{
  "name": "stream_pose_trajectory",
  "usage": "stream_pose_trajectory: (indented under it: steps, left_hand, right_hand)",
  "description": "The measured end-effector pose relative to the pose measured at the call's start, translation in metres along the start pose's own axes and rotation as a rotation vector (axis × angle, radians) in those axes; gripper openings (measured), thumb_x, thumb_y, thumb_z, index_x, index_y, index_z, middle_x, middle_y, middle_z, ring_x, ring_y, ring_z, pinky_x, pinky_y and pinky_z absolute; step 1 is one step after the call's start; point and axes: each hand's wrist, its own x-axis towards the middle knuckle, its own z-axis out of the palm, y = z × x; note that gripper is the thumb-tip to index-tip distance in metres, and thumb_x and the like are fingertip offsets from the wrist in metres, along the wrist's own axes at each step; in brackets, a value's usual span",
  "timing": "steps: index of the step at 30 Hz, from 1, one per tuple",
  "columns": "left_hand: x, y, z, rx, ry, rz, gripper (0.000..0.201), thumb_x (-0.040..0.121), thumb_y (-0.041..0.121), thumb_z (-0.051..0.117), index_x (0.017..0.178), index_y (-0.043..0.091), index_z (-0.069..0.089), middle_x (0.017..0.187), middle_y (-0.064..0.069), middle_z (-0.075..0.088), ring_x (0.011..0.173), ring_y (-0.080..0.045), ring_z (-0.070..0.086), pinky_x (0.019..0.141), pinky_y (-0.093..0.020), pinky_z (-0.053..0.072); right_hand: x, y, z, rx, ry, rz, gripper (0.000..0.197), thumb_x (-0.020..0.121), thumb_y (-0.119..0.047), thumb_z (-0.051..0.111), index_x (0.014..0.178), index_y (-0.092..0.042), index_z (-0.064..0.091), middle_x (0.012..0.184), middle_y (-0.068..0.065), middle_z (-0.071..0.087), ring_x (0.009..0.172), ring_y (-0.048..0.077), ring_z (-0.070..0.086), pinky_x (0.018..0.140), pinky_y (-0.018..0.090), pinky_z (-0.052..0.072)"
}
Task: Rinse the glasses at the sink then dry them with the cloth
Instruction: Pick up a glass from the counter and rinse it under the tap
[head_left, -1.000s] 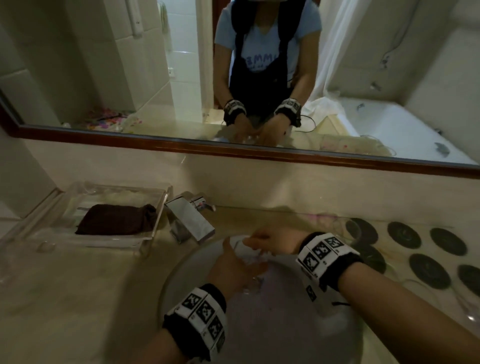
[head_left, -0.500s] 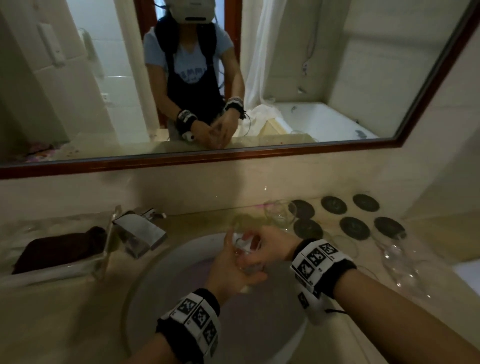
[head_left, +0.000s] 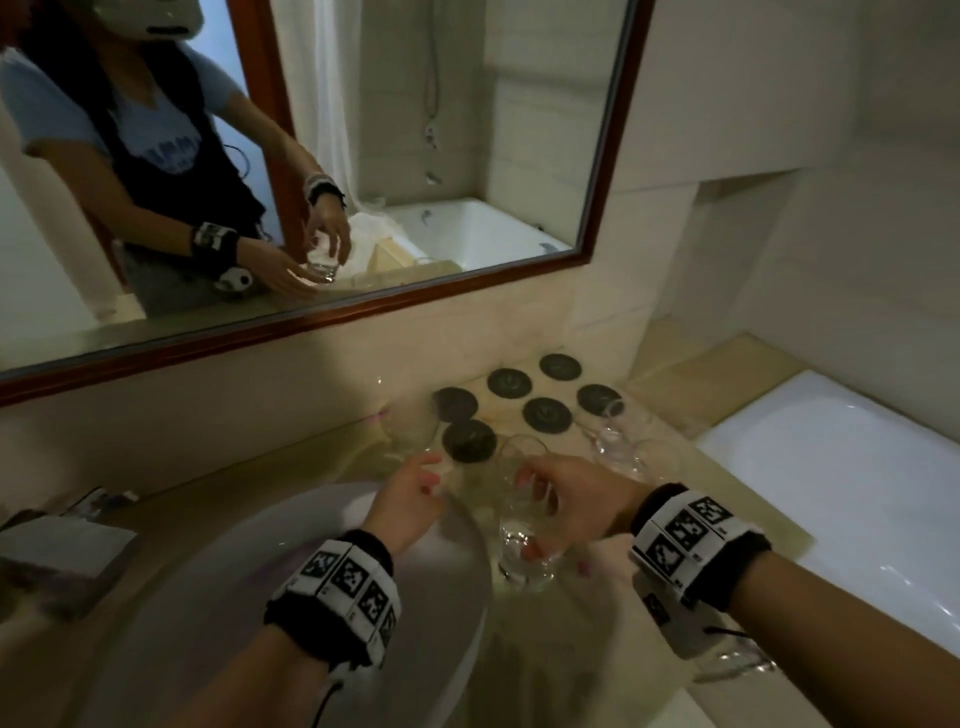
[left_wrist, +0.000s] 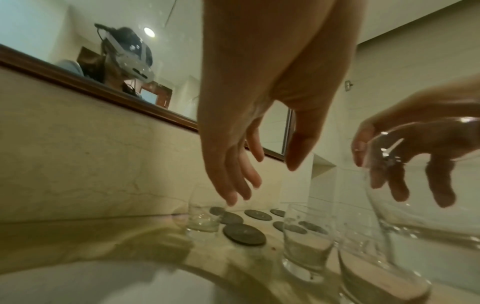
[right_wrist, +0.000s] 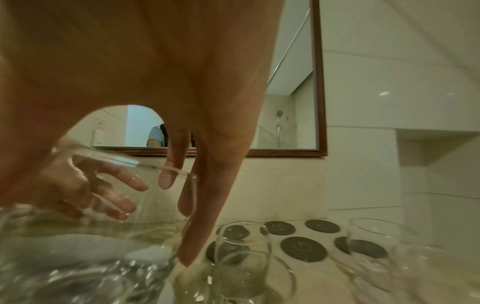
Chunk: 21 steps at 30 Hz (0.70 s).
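My right hand (head_left: 543, 512) grips a clear tumbler (head_left: 524, 558) by its rim from above, just right of the sink basin (head_left: 311, 597) and low over the counter. The right wrist view shows that wet tumbler (right_wrist: 98, 236) under my palm, fingers (right_wrist: 187, 242) curled down its side. My left hand (head_left: 431, 475) hovers over the basin's back rim with relaxed fingers (left_wrist: 233, 185), holding nothing. Other glasses stand on the counter: one at the back (head_left: 410, 423), one beyond my right hand (head_left: 524, 449), a cluster at the right (head_left: 621, 441). The cloth is out of view.
Several dark round coasters (head_left: 546, 413) lie on the counter behind the glasses. The chrome tap (head_left: 67, 545) is at the far left. A white bathtub (head_left: 857, 493) adjoins the counter on the right. The mirror (head_left: 363, 156) runs along the wall above.
The tumbler has gone from over the basin to the right, beside the sink. My left hand has let go of it. My head has turned right, away from the tray with the cloth.
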Motion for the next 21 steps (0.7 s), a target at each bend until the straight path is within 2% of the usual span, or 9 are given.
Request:
stream_pose_trajectory:
  steps: [2,5,7,9,11,13,16,19,21]
  left_hand:
    - [0.005,0.006,0.013,0.024,0.025,0.023,0.049,0.084,-0.006,0.057,0.131,0.004,0.047,0.121,-0.017,0.057,0.107,-0.032,0.058,0.079,-0.026,0.043]
    - [0.010,0.013,0.027,-0.010,0.017,0.039,0.041,0.085,-0.005,0.057,0.124,0.005,0.051,0.103,-0.007,0.058,0.091,-0.021,0.055,0.077,-0.027,0.042]
    - [0.013,0.015,0.033,-0.046,0.025,0.045,0.034,0.083,-0.009,0.056,0.113,0.008,0.053,0.085,0.000,0.055,0.089,-0.022,0.053,0.078,-0.029,0.042]
    - [0.016,0.016,0.039,-0.106,0.048,0.045,0.031,0.082,-0.014,0.054,0.104,0.009,0.053,0.076,-0.002,0.054,0.088,-0.028,0.053,0.079,-0.033,0.042]
    - [0.016,0.019,0.046,-0.107,0.041,0.049,0.029,0.084,-0.011,0.054,0.107,0.007,0.055,0.082,-0.006,0.056,0.088,-0.031,0.055,0.082,-0.035,0.043]
    - [0.012,0.022,0.050,-0.061,0.034,0.063,0.030,0.086,-0.006,0.055,0.114,0.004,0.057,0.093,-0.006,0.056,0.087,-0.024,0.055,0.080,-0.031,0.045]
    - [0.009,0.025,0.053,-0.056,0.039,0.084,0.030,0.086,-0.006,0.055,0.115,0.002,0.057,0.092,-0.004,0.056,0.087,-0.020,0.054,0.079,-0.030,0.045]
    - [0.011,0.022,0.051,-0.075,0.042,0.075,0.025,0.086,-0.006,0.054,0.102,0.013,0.058,0.082,0.006,0.054,0.084,-0.019,0.054,0.079,-0.030,0.045]
    - [0.013,0.018,0.048,-0.117,0.056,0.051,0.029,0.084,-0.009,0.055,0.086,0.020,0.057,0.079,-0.003,0.057,0.083,-0.021,0.053,0.086,-0.035,0.047]
  right_hand:
    - [-0.016,0.016,0.001,0.057,-0.079,0.059,0.064,0.065,-0.039,0.081,0.116,-0.024,0.046,0.104,-0.006,0.049,0.086,0.015,0.058,0.073,0.026,0.051]
    - [-0.039,0.041,0.004,0.002,-0.152,0.159,0.067,0.065,-0.040,0.081,0.119,-0.023,0.047,0.104,-0.008,0.053,0.088,0.011,0.055,0.071,0.018,0.045]
    - [-0.051,0.059,0.003,-0.031,-0.139,0.218,0.068,0.065,-0.038,0.081,0.122,-0.021,0.047,0.105,-0.007,0.052,0.089,0.011,0.053,0.070,0.018,0.042]
    - [-0.059,0.075,0.004,-0.049,-0.071,0.256,0.069,0.066,-0.035,0.081,0.124,-0.018,0.046,0.108,-0.005,0.050,0.091,0.012,0.050,0.073,0.019,0.040]
    - [-0.063,0.087,0.006,-0.040,0.017,0.292,0.069,0.067,-0.032,0.080,0.125,-0.019,0.044,0.114,-0.003,0.047,0.094,0.010,0.046,0.076,0.019,0.039]
    - [-0.061,0.096,0.010,-0.011,0.093,0.311,0.068,0.068,-0.026,0.078,0.125,-0.020,0.042,0.119,-0.002,0.042,0.100,0.012,0.045,0.080,0.021,0.041]
    - [-0.052,0.103,0.019,0.012,0.144,0.318,0.068,0.066,-0.022,0.077,0.124,-0.020,0.041,0.124,0.003,0.041,0.109,0.019,0.048,0.089,0.029,0.047]
    - [-0.042,0.106,0.027,0.019,0.153,0.314,0.067,0.066,-0.020,0.076,0.123,-0.019,0.041,0.123,0.004,0.040,0.107,0.021,0.050,0.087,0.029,0.048]
    - [-0.037,0.108,0.031,0.033,0.151,0.314,0.065,0.068,-0.020,0.075,0.124,-0.017,0.041,0.124,0.004,0.040,0.108,0.021,0.050,0.086,0.028,0.047]
